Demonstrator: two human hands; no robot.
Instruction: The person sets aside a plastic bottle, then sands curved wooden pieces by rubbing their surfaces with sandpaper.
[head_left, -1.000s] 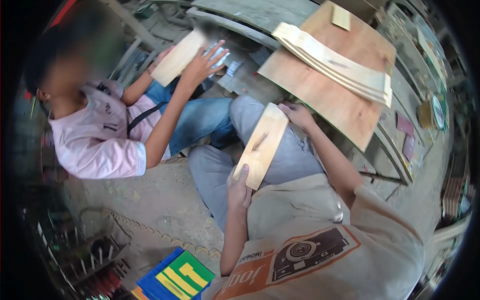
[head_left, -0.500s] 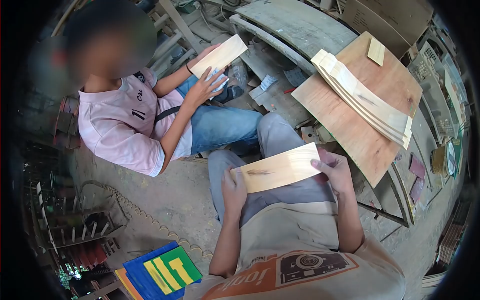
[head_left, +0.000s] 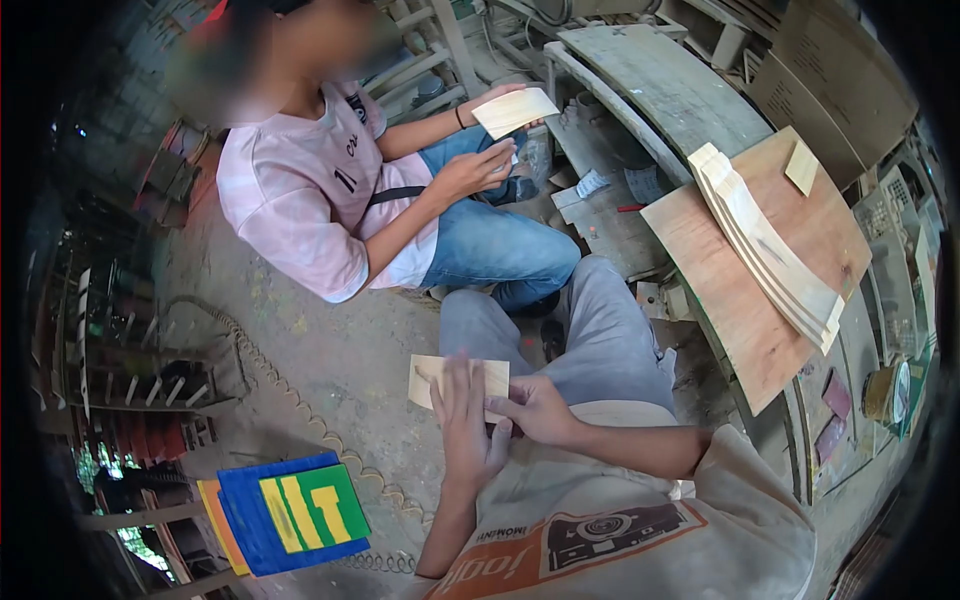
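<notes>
A pale, thin, rectangular wooden board point(head_left: 493, 377) is held over the lap of the person's grey cloth trousers point(head_left: 612, 335), its broad face turned up. The left hand point(head_left: 463, 410) lies flat across the middle of that face, fingers stretched out side by side and slightly blurred at the tips; whether anything is under them cannot be told. The right hand point(head_left: 533, 408) pinches the near right corner, thumb on top, the other fingers mostly hidden. The piece looks light and stiff, easy to manage with one hand, and its bare, smooth-looking grain may be a little slick under dusty skin. It seems sturdy, though thin edges and corners could chip or give splinters, so a firm thumb-and-finger hold at one end suits it best, leaving the broad face free. To the right, well apart, a stack of pale, curved wooden boards point(head_left: 752, 232) rests on a reddish-brown plywood sheet point(head_left: 697, 262), with a small pale wooden block point(head_left: 801, 167) near the far corner. Opposite, a co-worker in a pale pink shirt point(head_left: 290, 205) holds another pale wooden board point(head_left: 515, 112) by its far end.
</notes>
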